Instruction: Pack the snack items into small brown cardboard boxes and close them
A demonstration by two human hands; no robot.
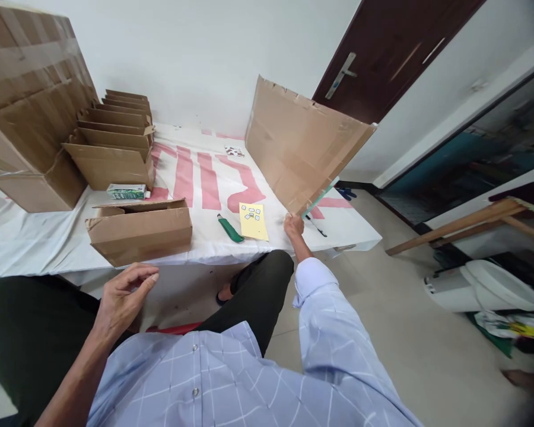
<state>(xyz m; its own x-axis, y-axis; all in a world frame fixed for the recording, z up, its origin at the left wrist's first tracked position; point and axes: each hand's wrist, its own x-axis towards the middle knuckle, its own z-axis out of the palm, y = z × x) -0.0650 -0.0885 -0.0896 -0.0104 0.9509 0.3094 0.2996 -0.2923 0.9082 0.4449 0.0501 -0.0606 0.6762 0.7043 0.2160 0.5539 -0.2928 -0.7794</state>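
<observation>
My right hand is closed at the near lower corner of a large cardboard sheet, which stands tilted up at the right end of the table. A pale green strip shows along the sheet's lower right edge. Over my lap, my left hand has its fingers curled and its thumb tip close to the index finger; nothing shows in it. Just beyond it, a small cardboard box sits at the table's front edge. A green utility knife and a yellow card with small drawn shapes lie between the hands.
Several open cardboard boxes stand in a row beside big taped cartons at left. A small green-and-white carton lies before them. A black pen-like item lies right of my right hand. A wooden stool and white bucket stand at right.
</observation>
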